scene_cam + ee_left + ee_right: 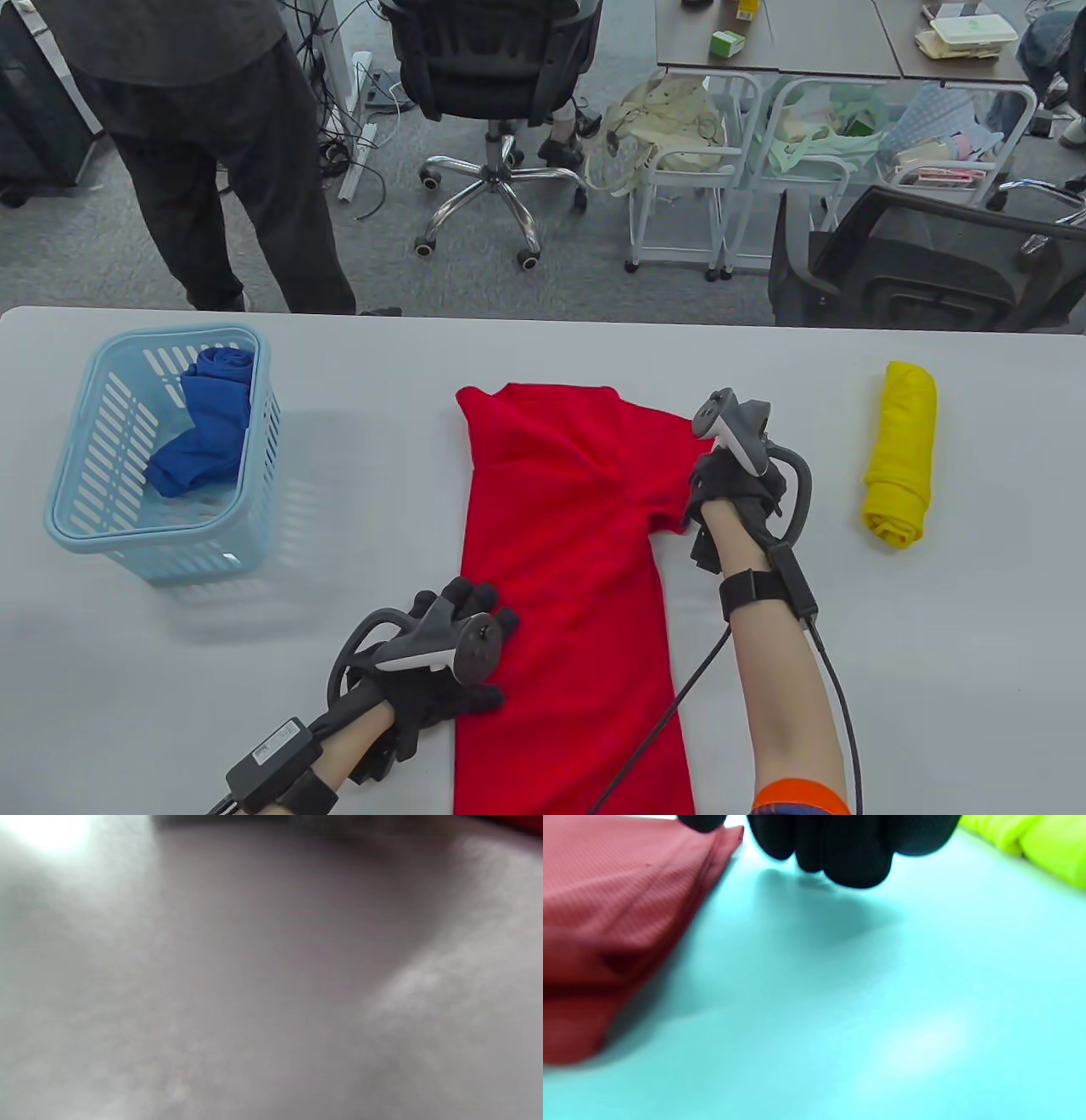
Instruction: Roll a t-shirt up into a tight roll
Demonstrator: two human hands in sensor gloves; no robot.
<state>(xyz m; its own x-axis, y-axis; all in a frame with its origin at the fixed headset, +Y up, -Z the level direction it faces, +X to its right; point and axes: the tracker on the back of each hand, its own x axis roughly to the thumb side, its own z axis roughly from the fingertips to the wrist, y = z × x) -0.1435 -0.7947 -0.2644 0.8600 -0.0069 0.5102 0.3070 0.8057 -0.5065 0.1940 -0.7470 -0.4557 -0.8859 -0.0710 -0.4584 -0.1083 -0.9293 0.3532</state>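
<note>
Pale grey and smooth, one long tabletop fills the lower half of the table view and carries three garments, one basket and two gloved hands. Nearest the viewer, the left hand lies flat, palm down, its black-gloved fingers straight and spread, pressing on the left edge of the red t-shirt; a grey tracker is strapped to its back. That red t-shirt, a fine knit, lies in the middle of the tabletop as a long narrow strip running from the near edge away from the viewer, with its right sleeve sticking out sideways at the far end. Farther in, the right hand rests at that sleeve, wrist raised, also bearing a tracker; in the right wrist view its fingers are curled downward beside the folded red edge, with one dark fingertip touching the cloth, but whether they pinch it cannot be told. The left wrist view is a blur of grey surface with a sliver of red at the top right corner. To the right, apart from the hand, lies one yellow roll, a tight soft cylinder. At the far left stands one light blue slatted plastic basket holding one crumpled blue garment. Beyond the tabletop are a person's dark-trousered legs and one black wheeled office chair on grey carpet.
</note>
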